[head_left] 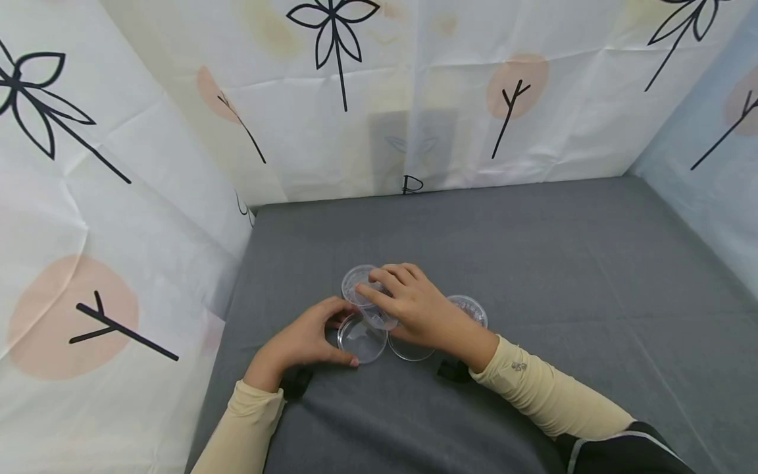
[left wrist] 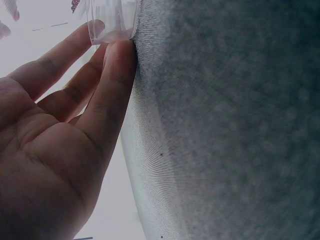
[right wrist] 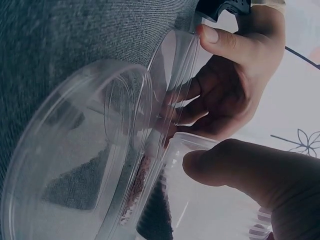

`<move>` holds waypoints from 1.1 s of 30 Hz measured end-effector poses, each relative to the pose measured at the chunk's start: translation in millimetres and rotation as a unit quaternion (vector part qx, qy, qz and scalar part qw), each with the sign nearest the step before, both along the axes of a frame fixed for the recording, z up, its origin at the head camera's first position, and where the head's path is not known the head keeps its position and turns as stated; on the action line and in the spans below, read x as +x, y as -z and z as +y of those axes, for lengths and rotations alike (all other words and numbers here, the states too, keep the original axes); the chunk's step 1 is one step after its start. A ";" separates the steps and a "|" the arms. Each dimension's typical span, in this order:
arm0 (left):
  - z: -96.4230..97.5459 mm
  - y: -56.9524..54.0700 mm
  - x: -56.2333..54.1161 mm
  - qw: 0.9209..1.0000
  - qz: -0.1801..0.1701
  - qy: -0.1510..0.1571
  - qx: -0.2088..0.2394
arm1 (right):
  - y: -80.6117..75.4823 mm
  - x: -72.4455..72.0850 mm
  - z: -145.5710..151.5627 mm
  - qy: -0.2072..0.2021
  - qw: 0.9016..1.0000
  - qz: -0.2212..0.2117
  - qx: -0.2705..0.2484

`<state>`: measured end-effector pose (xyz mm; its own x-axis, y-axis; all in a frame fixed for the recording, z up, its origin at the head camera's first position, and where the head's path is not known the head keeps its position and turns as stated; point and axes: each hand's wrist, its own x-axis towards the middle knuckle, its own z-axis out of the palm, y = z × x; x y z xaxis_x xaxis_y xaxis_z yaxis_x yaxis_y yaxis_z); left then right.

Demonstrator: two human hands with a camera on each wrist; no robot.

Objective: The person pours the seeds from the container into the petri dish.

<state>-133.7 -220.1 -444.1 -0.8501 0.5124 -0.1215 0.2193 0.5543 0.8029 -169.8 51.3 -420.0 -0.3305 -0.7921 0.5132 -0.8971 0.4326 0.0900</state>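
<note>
My left hand (head_left: 304,336) holds a shallow clear round dish (head_left: 362,341) by its rim on the grey cloth, thumb at the near side and fingers at the far side. Just above it, my right hand (head_left: 420,309) grips a clear plastic cup (right wrist: 200,175), tilted, with the thumb (right wrist: 210,167) pressed to its wall. Part of the cup is hidden under the fingers. Beyond the left dish is a speckled clear round container (head_left: 355,280); the right fingers partly cover it. Another clear dish (head_left: 412,352) lies beneath the right hand.
A clear round container (head_left: 472,308) with a speckled look stands beside the right wrist, partly covered. Reddish granules (right wrist: 137,185) show behind the dishes in the right wrist view. Printed white cloth (head_left: 450,151) walls the back and sides of the grey-covered table (head_left: 533,250).
</note>
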 end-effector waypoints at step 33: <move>-0.4 1.2 -0.8 1.000 0.015 0.001 0.002 | 4.4 4.8 -7.8 -0.008 0.999 0.032 -0.004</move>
<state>-134.5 -220.5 -445.3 -0.8526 0.5141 -0.0939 0.2442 0.5507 0.7981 -165.0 43.5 -424.4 -0.2848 -0.7929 0.5388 -0.8960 0.4200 0.1444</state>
